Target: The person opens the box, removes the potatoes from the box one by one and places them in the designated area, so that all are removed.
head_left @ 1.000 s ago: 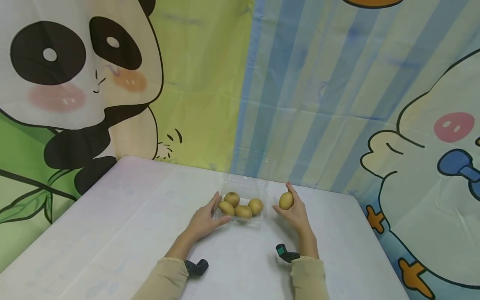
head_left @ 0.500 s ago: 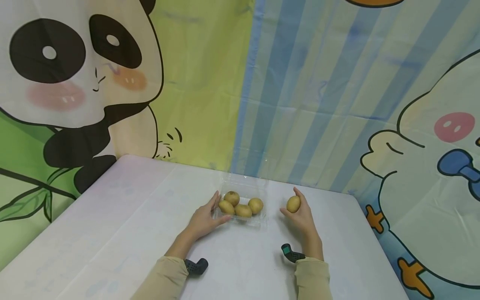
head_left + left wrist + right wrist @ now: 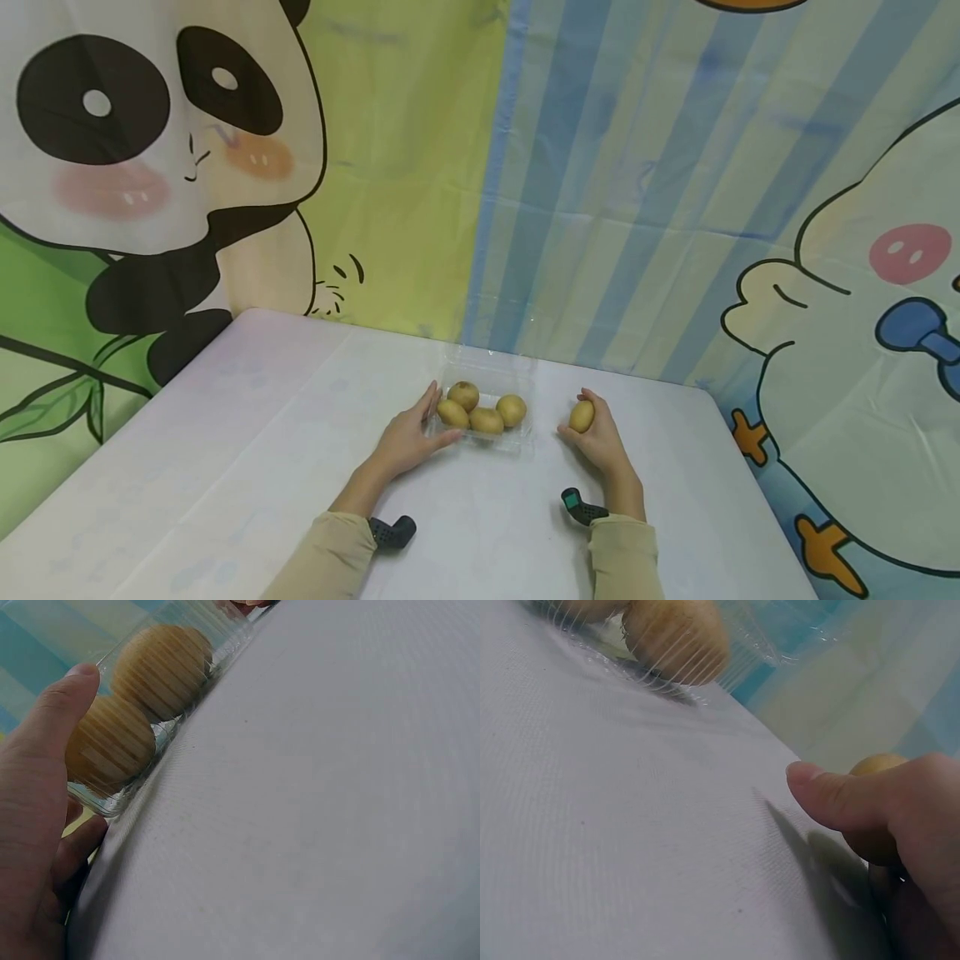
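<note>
My left hand [image 3: 405, 440] grips the left side of a clear plastic box [image 3: 516, 445], its thumb along the front wall. Several yellow-brown kiwis [image 3: 487, 422] lie inside. Through the ribbed wall in the left wrist view, two kiwis [image 3: 160, 673] show close to the thumb [image 3: 71, 697]. To the right of the box, apart from it, my right hand [image 3: 604, 442] holds one kiwi [image 3: 581, 417] between thumb and fingers. In the right wrist view the thumb [image 3: 847, 799] covers much of that kiwi, and a shadow falls on the table beneath it.
The box's transparent lid [image 3: 495, 333] stands raised at the back. A white cloth covers the table [image 3: 247, 467]. Behind it hangs a printed curtain [image 3: 630, 200] with a panda and a white cartoon figure. Each wrist wears a small black camera [image 3: 393, 533].
My right hand has moved right, away from the box, then slightly lower with the kiwi, which has tilted a little in its fingers. My left hand and the box keep their place.
</note>
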Action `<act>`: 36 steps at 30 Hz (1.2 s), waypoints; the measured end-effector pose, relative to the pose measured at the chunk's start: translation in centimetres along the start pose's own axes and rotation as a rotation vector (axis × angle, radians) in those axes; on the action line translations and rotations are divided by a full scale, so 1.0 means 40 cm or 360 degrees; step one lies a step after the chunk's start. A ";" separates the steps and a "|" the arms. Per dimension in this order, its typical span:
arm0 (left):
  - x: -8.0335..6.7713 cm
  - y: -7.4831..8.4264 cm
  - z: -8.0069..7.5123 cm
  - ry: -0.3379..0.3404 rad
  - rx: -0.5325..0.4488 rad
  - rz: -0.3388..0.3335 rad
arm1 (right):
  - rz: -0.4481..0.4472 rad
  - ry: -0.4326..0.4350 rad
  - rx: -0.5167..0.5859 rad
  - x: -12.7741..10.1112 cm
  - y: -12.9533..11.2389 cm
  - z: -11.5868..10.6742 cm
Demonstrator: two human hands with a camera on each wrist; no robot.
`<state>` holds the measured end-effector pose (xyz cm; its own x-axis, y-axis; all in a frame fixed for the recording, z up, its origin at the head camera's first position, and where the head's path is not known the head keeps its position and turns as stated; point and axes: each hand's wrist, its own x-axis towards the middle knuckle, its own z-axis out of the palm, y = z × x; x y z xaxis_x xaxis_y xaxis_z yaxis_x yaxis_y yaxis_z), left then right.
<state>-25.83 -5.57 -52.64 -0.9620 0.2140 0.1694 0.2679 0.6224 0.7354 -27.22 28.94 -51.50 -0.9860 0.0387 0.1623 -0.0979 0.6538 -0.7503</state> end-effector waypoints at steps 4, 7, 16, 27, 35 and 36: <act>0.000 0.002 -0.002 0.0004 -0.0002 0.0004 | 0.0051 0.0007 -0.0118 0.001 0.001 0.000; -0.001 0.002 -0.003 -0.0003 -0.0006 -0.0004 | 0.0095 0.0001 -0.0159 0.000 0.000 -0.001; -0.001 0.001 -0.004 -0.0006 -0.0007 0.0004 | 0.0035 -0.0024 -0.0143 0.000 -0.006 -0.008; -0.002 0.003 -0.007 -0.0006 -0.0014 0.0004 | 0.0053 -0.0107 -0.0092 -0.005 -0.007 -0.015; -0.002 0.003 -0.006 -0.0009 -0.0035 0.0004 | 0.0045 -0.0168 -0.0122 -0.002 -0.002 -0.019; -0.002 0.003 -0.006 -0.0011 -0.0036 0.0003 | 0.0046 -0.0170 -0.0119 -0.002 -0.001 -0.019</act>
<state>-25.73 -5.69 -52.39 -0.9612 0.2200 0.1663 0.2682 0.6050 0.7497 -27.05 29.50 -51.00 -0.9974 -0.0196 0.0690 -0.0626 0.7084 -0.7030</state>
